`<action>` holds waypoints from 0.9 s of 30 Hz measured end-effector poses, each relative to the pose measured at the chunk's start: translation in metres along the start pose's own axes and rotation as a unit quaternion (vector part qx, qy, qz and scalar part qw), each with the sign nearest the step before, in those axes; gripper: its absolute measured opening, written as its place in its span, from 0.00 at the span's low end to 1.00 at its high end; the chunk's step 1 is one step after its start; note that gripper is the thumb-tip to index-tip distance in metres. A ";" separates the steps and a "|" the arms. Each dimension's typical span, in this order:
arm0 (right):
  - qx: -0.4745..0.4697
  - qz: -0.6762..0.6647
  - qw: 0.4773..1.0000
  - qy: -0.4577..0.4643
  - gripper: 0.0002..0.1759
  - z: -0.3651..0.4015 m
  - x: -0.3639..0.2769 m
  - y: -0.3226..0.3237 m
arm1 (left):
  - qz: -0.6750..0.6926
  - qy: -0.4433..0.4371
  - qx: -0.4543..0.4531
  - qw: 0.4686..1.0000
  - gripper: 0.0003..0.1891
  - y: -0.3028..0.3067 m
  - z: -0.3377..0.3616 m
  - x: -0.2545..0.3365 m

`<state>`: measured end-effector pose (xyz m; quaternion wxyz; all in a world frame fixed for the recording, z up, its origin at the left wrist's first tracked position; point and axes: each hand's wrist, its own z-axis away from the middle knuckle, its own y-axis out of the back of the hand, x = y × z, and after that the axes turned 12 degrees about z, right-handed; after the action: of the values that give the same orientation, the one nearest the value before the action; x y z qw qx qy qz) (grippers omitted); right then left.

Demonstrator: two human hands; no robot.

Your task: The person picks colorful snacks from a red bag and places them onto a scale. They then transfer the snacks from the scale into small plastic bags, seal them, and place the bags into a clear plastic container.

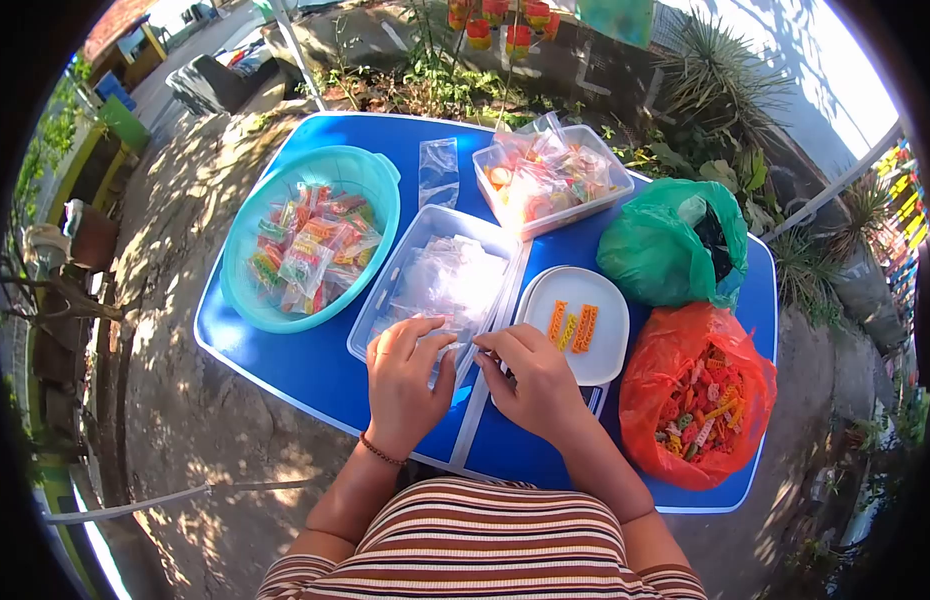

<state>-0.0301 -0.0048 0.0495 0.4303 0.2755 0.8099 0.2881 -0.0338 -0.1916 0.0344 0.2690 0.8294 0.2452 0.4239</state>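
Observation:
My left hand (405, 375) and my right hand (533, 382) meet at the near edge of a clear plastic box (385, 285) full of small clear bags (447, 280). Both pinch one clear bag (463, 342) between their fingertips. Just right of my right hand sits a white plate (610, 340) with three orange and yellow pasta-like snack pieces (573, 326). A red plastic bag (660, 370) of loose coloured snack pieces lies open at the right.
A teal basket (370, 175) holds several filled snack packets at the left. A second clear box (605, 195) of filled packets stands at the back, a loose clear bag (438, 172) beside it, and a green bag (655, 255) right. All rest on a blue table (315, 370).

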 end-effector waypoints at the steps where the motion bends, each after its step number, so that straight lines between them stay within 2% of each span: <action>1: -0.003 -0.005 1.000 0.006 0.10 -0.003 0.000 -0.006 | -0.016 0.010 -0.012 1.000 0.09 0.002 -0.002 -0.008; 3: -0.009 -0.012 1.000 0.015 0.10 -0.008 -0.002 -0.016 | -0.044 0.031 -0.038 0.998 0.09 -0.002 -0.007 -0.029; 8: -0.039 0.001 0.999 0.013 0.10 -0.009 -0.003 -0.018 | -0.115 0.081 -0.191 0.971 0.09 -0.021 -0.017 -0.053; 14: -0.036 -0.019 0.999 -0.022 0.11 0.004 0.005 -0.006 | -0.045 0.075 -0.120 0.989 0.09 -0.022 -0.014 -0.056; 18: -0.036 -0.053 0.995 -0.080 0.15 0.009 0.005 0.002 | 0.093 0.049 0.026 0.994 0.08 -0.010 -0.027 -0.032; 21: 0.070 0.028 0.997 -0.019 0.22 0.009 0.010 0.004 | 0.184 0.019 0.042 0.982 0.09 0.001 -0.034 -0.012; 22: 0.074 0.020 0.996 -0.035 0.25 0.009 0.008 0.005 | 0.200 -0.002 0.035 0.979 0.10 0.003 -0.034 -0.009; 24: 0.081 0.004 0.995 -0.066 0.30 0.010 0.004 0.008 | 0.262 0.012 0.022 0.965 0.11 0.003 -0.032 -0.002; 27: 0.040 -0.043 0.994 -0.095 0.35 0.015 0.010 0.005 | 0.347 0.061 -0.005 0.936 0.10 0.001 -0.029 -0.001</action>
<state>-0.0211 0.0092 0.0404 0.5057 0.2835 0.7876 0.2089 -0.0587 -0.1860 0.0483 0.0936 0.8341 -0.0445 0.5417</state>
